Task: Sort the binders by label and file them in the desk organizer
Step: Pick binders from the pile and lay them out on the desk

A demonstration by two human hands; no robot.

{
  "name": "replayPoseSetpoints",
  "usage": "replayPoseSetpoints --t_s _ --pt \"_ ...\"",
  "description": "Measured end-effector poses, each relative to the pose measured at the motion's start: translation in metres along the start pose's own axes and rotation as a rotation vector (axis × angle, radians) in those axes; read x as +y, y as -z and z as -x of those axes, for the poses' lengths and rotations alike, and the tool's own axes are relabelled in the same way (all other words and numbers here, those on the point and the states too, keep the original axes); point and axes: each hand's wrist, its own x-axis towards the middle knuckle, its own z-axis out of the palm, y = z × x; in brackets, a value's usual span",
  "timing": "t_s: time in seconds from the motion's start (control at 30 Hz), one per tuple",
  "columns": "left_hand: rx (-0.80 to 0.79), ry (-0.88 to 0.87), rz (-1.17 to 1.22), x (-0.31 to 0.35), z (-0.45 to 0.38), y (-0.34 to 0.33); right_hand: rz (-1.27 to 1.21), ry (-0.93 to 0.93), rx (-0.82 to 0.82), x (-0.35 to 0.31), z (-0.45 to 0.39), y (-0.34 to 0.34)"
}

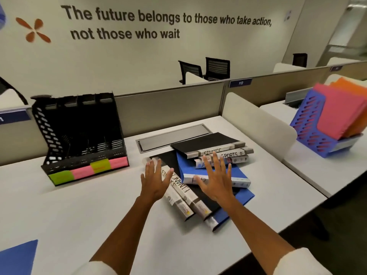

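Blue rack (309, 133) with pink folders (335, 114) at right

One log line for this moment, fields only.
stage: pre-grasp | left hand: open, over binders | right hand: open, over binders | organizer: no binders visible | binders: piled, unsorted

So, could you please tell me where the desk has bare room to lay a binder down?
Bare desk lies in front of the black organizer, left of the left hand, and along the near edge. It is crowded under the right hand, where the binder pile spreads.
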Motion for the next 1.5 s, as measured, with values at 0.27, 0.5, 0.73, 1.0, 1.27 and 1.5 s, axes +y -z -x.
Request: replayPoseSetpoints --t_s 0.27,0.5,0.73,1.0,1.27,1.5 --pt "-0.031 0.051 -0.034 0.059 -0.077 -0.050 -0.065 -0.069 -0.044 0.096 -0.082 -0.008" --pt "-0.053 0.110 -0.115 0.082 -0.124 -0.086 -0.138 -0.150 -0.141 0.162 -0.137 -0.028" --pt "0.036 0.204 -0.155 0.089 -0.152 -0.105 -0.226 -0.276 -0.201 0.207 -0.180 -0.049" --pt "0.113 0.304 -0.154 0.080 -0.166 -0.112 -0.374 -0.436 -0.257 0.233 -0.213 -0.066" --pt "0.188 0.422 0.189 0.092 -0.166 -0.110 -0.589 -0.515 -0.105 0.236 -0.218 -0.052" --pt "0.310 0.537 0.613 0.096 -0.163 -0.095 -0.773 -0.620 0.069 0.229 -0.212 -0.026"
